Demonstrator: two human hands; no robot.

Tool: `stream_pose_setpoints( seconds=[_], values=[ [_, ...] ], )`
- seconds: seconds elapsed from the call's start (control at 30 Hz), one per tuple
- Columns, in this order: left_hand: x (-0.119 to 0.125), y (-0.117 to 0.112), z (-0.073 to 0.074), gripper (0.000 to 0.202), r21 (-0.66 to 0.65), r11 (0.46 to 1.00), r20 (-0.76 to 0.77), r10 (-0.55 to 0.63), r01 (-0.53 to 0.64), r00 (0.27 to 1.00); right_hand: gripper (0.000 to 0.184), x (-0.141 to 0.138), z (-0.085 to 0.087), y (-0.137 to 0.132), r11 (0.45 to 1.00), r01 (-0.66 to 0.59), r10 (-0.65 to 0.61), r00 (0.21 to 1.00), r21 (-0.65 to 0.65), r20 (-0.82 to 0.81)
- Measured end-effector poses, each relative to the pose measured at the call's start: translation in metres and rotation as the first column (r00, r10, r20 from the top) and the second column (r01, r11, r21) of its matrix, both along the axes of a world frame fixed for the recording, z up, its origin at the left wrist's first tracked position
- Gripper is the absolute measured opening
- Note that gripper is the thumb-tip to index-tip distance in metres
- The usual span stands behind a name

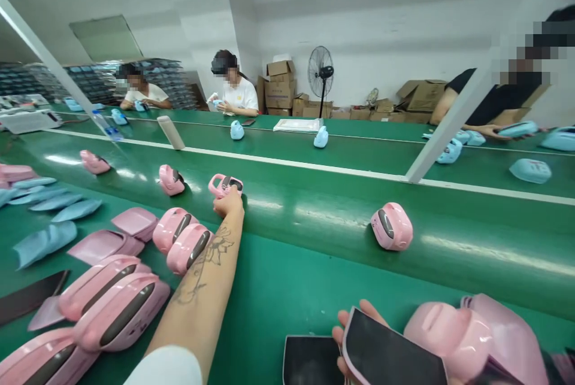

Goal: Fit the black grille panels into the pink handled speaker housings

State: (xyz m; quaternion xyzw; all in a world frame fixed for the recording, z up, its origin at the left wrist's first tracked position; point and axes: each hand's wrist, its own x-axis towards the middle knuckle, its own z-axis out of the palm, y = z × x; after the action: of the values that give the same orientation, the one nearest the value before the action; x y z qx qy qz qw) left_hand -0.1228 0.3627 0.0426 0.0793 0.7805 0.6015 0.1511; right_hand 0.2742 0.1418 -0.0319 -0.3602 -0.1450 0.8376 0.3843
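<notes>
Your left hand, arm stretched out, is closed around the near edge of a small pink plastic shell with a loop handle and a dark window, between 8 and 9 o'clock from the middle of your view, over the glossy green belt. Your right hand, at 5 o'clock, grips a flat dark panel with a pale pink rim, its fingers showing past the panel's far edge. A second flat dark panel with a pale rim lies just beside it, near 6 o'clock.

At 4 o'clock, near your right hand, you have a heap of glossy pink plastic pieces. A rounded pink shell with a dark oval window stands on the belt between 3 and 4. At 8 o'clock, beside your left forearm, sit two more windowed pink shells, and nearer you is a cluster of longer pink shells. Curved light-blue plastic pieces lie towards 9. Across from you, between 10 and 11, a co-worker in a white top handles a small blue piece.
</notes>
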Motion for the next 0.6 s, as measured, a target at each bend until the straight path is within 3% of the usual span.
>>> stream_pose_setpoints(
  seconds=[0.07,0.13,0.2,0.3,0.37,0.43,0.5,0.6],
  values=[
    [0.02,-0.01,0.005,0.044,0.123,0.989,0.095,-0.099,0.087,0.991,0.068,-0.004,0.009,-0.001,0.992,0.043,-0.05,0.997,0.119,0.058],
    [0.048,-0.031,0.01,0.043,0.278,0.939,0.168,-0.254,0.201,0.953,0.068,-0.008,0.023,0.002,0.96,0.097,-0.146,0.974,0.263,0.173],
    [0.08,-0.062,0.013,0.039,0.436,0.84,0.193,-0.438,0.323,0.878,0.071,-0.013,0.039,0.004,0.894,0.12,-0.276,0.907,0.431,0.319],
    [0.123,-0.117,0.014,0.045,0.585,0.665,0.183,-0.666,0.464,0.724,0.096,-0.022,0.066,0.009,0.773,0.061,-0.415,0.802,0.632,0.43],
    [0.146,-0.15,0.012,0.06,0.602,0.6,0.178,-0.744,0.527,0.644,0.107,-0.031,0.082,0.013,0.696,-0.051,-0.45,0.746,0.716,0.491],
    [0.164,-0.176,0.011,0.073,0.585,0.581,0.174,-0.771,0.565,0.613,0.106,-0.04,0.092,0.017,0.642,-0.125,-0.47,0.716,0.757,0.517],
    [0.176,-0.193,0.012,0.081,0.57,0.528,0.128,-0.813,0.629,0.567,0.101,-0.048,0.097,0.021,0.63,-0.143,-0.476,0.706,0.764,0.525],
    [0.183,-0.209,0.02,0.077,0.536,0.39,0.028,-0.895,0.749,0.446,0.098,-0.055,0.095,0.023,0.625,-0.172,-0.504,0.656,0.761,0.562]
  ],
)
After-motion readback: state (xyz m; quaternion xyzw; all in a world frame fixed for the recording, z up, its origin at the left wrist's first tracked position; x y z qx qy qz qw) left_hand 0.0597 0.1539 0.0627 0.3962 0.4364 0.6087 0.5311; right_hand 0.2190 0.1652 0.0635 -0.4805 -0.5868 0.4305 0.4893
